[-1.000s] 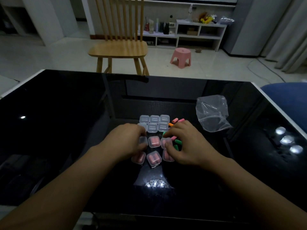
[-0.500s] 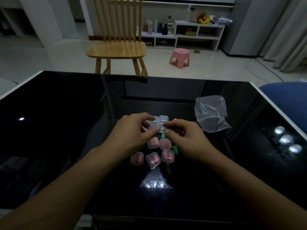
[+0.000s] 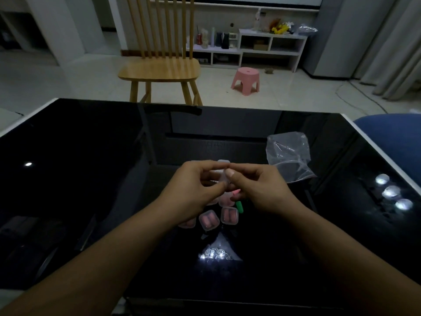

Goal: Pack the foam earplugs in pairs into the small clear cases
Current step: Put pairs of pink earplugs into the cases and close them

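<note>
Above the black glass table (image 3: 91,179), my left hand (image 3: 196,188) and my right hand (image 3: 259,188) together pinch one small clear case (image 3: 221,177) between fingertips and thumbs. My right hand's lower fingers also hold a pink earplug (image 3: 236,192). A green earplug (image 3: 239,206) lies on the table just below it. Several closed cases with pink earplugs inside (image 3: 208,220) sit in front of my hands. An empty case (image 3: 222,161) peeks out behind my fingers. The other cases and loose earplugs are hidden by my hands.
A crumpled clear plastic bag (image 3: 289,156) lies on the table to the right of my hands. Beyond the far table edge stand a wooden chair (image 3: 159,69) and a pink stool (image 3: 246,80). A blue seat (image 3: 391,135) is at the right edge.
Both hands have risen from the cluster of cases on the table and come together, lifting one clear case between them. The packed cases near me are now uncovered.
</note>
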